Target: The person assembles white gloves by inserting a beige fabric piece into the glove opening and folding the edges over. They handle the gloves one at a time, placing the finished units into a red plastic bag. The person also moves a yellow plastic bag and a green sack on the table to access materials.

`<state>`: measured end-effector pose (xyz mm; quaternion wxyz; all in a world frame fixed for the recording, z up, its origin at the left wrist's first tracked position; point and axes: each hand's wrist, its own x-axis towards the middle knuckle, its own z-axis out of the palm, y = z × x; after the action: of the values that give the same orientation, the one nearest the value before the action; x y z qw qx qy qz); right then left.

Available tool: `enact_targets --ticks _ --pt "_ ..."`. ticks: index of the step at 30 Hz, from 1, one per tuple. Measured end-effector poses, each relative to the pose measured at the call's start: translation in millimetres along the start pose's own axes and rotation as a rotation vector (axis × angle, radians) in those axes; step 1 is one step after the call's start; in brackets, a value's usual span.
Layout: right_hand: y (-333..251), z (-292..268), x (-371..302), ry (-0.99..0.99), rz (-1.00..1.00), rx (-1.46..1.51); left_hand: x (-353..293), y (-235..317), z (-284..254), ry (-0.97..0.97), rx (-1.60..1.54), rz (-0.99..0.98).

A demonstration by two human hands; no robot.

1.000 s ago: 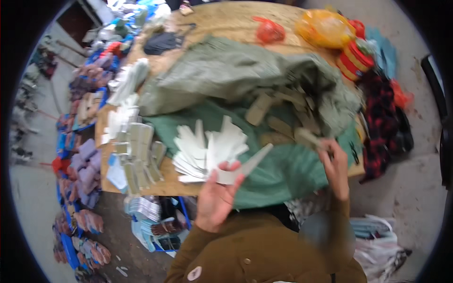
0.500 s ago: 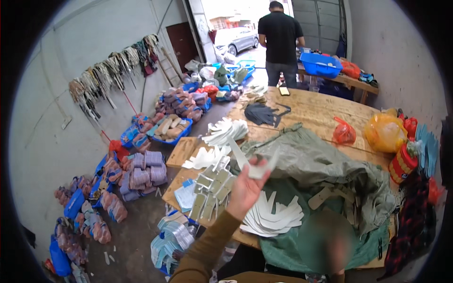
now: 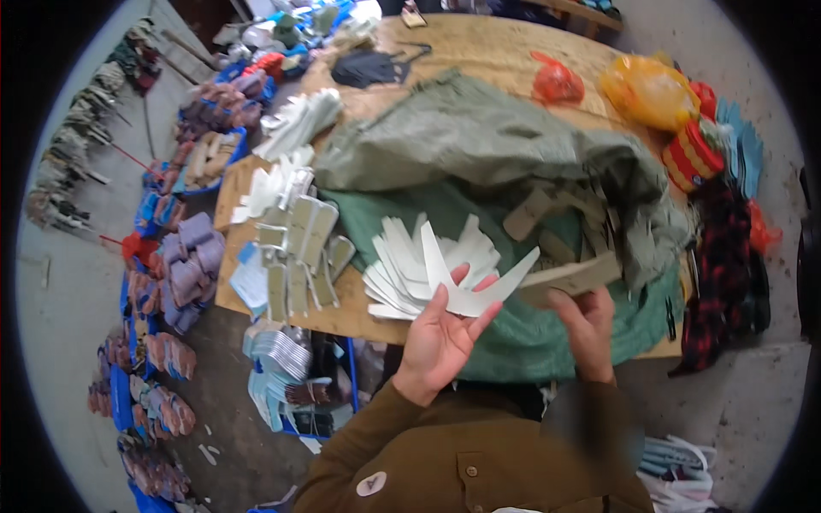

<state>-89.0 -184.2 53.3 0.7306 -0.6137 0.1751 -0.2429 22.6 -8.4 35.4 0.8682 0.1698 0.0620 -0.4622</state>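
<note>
Two hands (image 3: 440, 342) (image 3: 588, 329) extended — left palm-up, right turned inward.

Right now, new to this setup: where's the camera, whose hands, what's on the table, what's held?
There is no machine, just a person working bare-handed. The view comes from the left of two fisheye cameras worn on the head, looking down, so straight edges bend. The left hand holds a white curved piece; the right hand holds a beige strip. The wooden table bears crumpled grey-green sheeting, fanned white pieces, olive pieces and red and yellow plastic bags.
</note>
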Motion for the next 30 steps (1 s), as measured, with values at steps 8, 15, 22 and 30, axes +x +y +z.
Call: enact_targets --ticks 8,15,22,30 --pt "2.6 35.3 17.3 -0.363 -0.458 -0.595 -7.9 -11.3 -9.4 0.054 0.096 -0.022" --pt "11.0 37.9 19.4 -0.388 -0.481 -0.615 -8.5 -10.5 -9.7 0.07 0.124 -0.008" --pt "11.7 39.8 21.8 -0.382 -0.531 -0.643 -8.1 -10.2 -10.5 0.084 0.114 -0.003" --pt "15.8 38.2 22.9 -0.407 -0.505 -0.633 -7.0 -10.1 -13.4 0.083 0.121 -0.018"
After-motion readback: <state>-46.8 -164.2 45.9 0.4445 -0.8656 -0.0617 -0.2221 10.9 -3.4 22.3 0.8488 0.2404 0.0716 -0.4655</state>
